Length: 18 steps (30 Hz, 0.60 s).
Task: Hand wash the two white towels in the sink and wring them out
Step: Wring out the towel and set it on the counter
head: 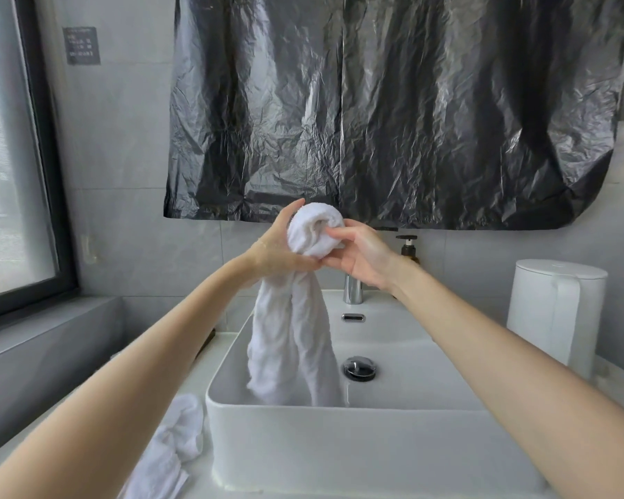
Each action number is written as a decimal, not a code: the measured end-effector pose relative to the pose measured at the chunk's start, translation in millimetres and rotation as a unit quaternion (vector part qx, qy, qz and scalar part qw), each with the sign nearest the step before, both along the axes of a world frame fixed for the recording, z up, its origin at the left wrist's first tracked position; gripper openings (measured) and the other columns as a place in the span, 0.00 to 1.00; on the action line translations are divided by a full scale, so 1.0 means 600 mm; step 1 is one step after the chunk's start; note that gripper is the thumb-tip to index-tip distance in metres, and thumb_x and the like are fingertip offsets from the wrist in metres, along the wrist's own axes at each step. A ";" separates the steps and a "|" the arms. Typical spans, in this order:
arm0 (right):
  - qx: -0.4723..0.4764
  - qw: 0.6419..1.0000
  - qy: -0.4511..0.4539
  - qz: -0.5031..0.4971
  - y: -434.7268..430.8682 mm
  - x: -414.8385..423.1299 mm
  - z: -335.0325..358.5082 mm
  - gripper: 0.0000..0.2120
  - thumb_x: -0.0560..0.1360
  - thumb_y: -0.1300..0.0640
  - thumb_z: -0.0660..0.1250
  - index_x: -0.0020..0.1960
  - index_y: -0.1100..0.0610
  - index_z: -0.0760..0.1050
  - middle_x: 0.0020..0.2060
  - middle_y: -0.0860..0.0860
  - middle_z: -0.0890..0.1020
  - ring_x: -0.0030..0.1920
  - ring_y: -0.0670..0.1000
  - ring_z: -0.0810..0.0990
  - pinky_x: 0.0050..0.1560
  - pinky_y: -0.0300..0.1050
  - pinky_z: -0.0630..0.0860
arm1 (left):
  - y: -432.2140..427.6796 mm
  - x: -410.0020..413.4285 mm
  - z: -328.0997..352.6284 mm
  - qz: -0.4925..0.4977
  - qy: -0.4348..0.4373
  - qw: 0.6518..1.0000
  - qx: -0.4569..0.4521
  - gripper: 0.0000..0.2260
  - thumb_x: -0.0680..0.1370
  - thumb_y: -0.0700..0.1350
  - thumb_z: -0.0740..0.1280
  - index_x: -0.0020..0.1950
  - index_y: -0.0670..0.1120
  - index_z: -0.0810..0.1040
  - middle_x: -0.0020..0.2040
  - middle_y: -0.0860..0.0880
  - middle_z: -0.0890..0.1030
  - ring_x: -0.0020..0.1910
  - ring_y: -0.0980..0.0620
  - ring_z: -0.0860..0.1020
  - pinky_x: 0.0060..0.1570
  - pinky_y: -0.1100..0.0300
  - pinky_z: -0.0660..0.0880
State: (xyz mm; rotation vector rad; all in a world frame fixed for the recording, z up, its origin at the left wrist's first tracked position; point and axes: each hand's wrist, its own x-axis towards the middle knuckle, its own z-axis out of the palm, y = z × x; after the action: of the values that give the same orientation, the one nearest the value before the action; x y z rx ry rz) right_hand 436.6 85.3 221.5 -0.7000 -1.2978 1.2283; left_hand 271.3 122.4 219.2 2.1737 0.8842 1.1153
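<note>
One held towel [289,336]; wall sign [82,45] illegible.

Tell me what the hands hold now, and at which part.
Both hands hold one white towel at its folded top: the left hand grips just under the fold, the right hand pinches the rolled top. Both ends hang into the sink.

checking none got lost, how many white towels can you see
2: one towel held by both hands above the sink, its ends hanging into the basin; the second towel lies on the counter left of the sink.
</note>
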 end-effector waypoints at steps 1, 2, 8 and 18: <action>0.009 0.999 -0.034 -0.018 -0.001 0.005 -0.002 0.15 0.79 0.68 0.59 0.65 0.68 0.69 0.55 0.63 0.78 0.50 0.58 0.82 0.48 0.53 0.83 | 0.002 0.005 -0.002 0.000 0.026 1.000 0.018 0.45 0.69 0.35 0.76 0.78 0.50 0.53 0.64 0.52 0.71 0.63 0.55 0.72 0.58 0.64 0.70; 0.020 0.995 -0.085 -0.054 -0.005 0.012 -0.005 0.12 0.79 0.68 0.60 0.62 0.65 0.69 0.54 0.61 0.79 0.50 0.58 0.82 0.48 0.53 0.83 | 0.008 0.012 -0.010 -0.006 0.047 0.998 0.031 0.43 0.67 0.36 0.75 0.77 0.48 0.57 0.65 0.52 0.71 0.64 0.53 0.72 0.58 0.63 0.71; 0.175 0.876 -0.409 -0.185 -0.026 0.083 -0.085 0.19 0.80 0.54 0.56 0.69 0.41 0.62 0.62 0.53 0.69 0.59 0.53 0.73 0.53 0.49 0.77 | 0.000 0.091 -0.090 -0.090 0.071 0.993 -0.018 0.22 0.70 0.33 0.71 0.59 0.52 0.73 0.48 0.53 0.78 0.46 0.62 0.77 0.44 0.67 0.75; 0.179 0.796 -0.475 -0.330 -0.008 0.196 -0.223 0.12 0.81 0.50 0.58 0.45 0.55 0.74 0.33 0.49 0.77 0.36 0.47 0.73 0.38 0.41 0.71 | 0.006 0.221 -0.202 -0.103 0.139 0.971 -0.163 0.29 0.69 0.40 0.75 0.66 0.53 0.67 0.56 0.53 0.77 0.53 0.57 0.77 0.47 0.66 0.73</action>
State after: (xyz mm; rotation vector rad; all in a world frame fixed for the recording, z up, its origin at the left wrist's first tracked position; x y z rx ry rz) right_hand 554.3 80.5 87.7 -1.4196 -1.7767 -0.0337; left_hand 403.6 125.9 97.8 2.1107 0.8653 0.5304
